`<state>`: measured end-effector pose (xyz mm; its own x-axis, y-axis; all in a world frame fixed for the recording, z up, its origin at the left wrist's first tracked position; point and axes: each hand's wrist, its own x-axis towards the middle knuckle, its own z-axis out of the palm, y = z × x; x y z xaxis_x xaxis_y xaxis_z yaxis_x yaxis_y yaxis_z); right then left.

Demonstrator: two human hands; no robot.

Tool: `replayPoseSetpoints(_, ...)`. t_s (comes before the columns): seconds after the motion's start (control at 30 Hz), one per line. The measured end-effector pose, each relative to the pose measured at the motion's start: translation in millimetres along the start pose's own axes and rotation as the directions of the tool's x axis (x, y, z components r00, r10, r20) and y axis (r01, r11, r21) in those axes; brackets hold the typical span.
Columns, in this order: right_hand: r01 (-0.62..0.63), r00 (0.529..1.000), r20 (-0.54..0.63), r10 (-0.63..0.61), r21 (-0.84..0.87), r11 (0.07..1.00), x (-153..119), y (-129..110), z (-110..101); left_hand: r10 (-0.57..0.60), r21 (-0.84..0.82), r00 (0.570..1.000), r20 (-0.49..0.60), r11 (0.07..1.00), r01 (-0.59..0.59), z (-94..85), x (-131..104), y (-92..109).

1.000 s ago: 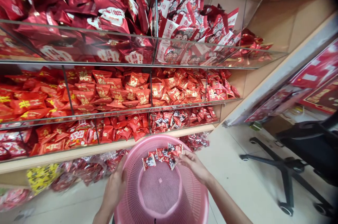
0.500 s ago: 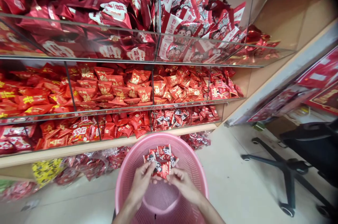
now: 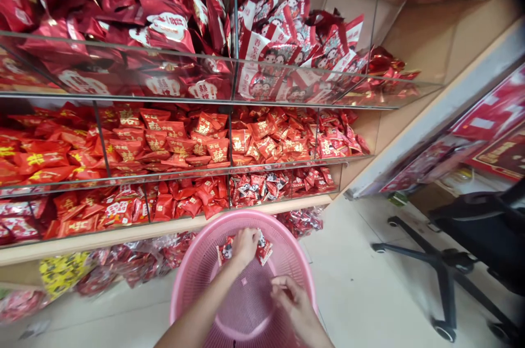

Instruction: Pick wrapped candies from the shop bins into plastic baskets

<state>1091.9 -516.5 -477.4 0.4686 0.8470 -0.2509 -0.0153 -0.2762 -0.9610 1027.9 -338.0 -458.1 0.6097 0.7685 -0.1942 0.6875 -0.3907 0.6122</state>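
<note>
A pink plastic basket [image 3: 179, 288] with mesh sides is in front of me, with several small red candy packets [image 3: 264, 249] near its far side. My left hand [image 3: 245, 247] reaches over these packets with its fingers curled closed on a packet; its fingertips are partly hidden. Nearer to me and further right, my right hand [image 3: 292, 300] hovers inside the basket, its fingers loosely bent and apart, with nothing visible in them. A tiny pale square [image 3: 245, 281] shows below my left hand.
Shelves with clear front panels [image 3: 172, 173] hold red packets [image 3: 180, 145] and larger dark red bags [image 3: 164, 25]. Plastic bags of packets [image 3: 131, 263] lie under the bottom shelf. A black wheeled chair [image 3: 445, 266] stands on the tiled floor at right.
Both hands held a packet together near the basket's middle. My left hand has moved forward to the packets, and my right hand has come away to the right. The view has shifted slightly.
</note>
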Motion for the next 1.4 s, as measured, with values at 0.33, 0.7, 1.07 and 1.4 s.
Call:
replayPoseSetpoints(0.33, 0.042, 0.999, 0.024, -0.039, -0.118, 0.992, 16, 1, 13, -0.030, 0.151, 0.997, -0.075, 0.988, 0.041, 31.2, 7, 5)
replayPoseSetpoints(0.7, 0.342, 0.939, 0.041, -0.342, -0.230, 0.911, 76, -70, -7, 0.031, -0.103, 0.985, -0.172, 0.993, -0.049, -23.0, -38, -6)
replayPoseSetpoints(1.07, 0.347, 0.880, 0.107, -0.463, -0.810, 0.473, 202, -165, 15, -0.149, -0.272, 0.921, -0.360, 0.961, 0.049, -43.1, -98, -77)
replayPoseSetpoints(1.4, 0.253, 0.859, 0.076, -0.507, -0.923, 0.291, 201, -159, 12, -0.073, -0.158, 0.883, -0.464, 0.987, -0.002, -38.4, -95, -99)
